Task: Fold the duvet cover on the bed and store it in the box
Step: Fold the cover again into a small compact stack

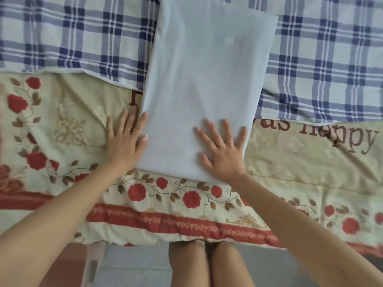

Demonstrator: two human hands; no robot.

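The pale blue duvet cover (207,79) lies folded into a long flat rectangle on the bed, running from the near edge toward the far side. My right hand (222,150) presses flat on its near right corner with the fingers spread. My left hand (126,139) lies flat on the bedspread beside the cover's left edge, its index finger and thumb touching that edge. A ring shows on one left finger. No box is clearly in view.
A cream bedspread (62,121) with red roses and brown lettering covers the near part of the bed. A blue and white plaid sheet (83,38) covers the far part. Below the bed edge are grey floor tiles (134,266), my legs and part of a pale pink plastic thing (91,264).
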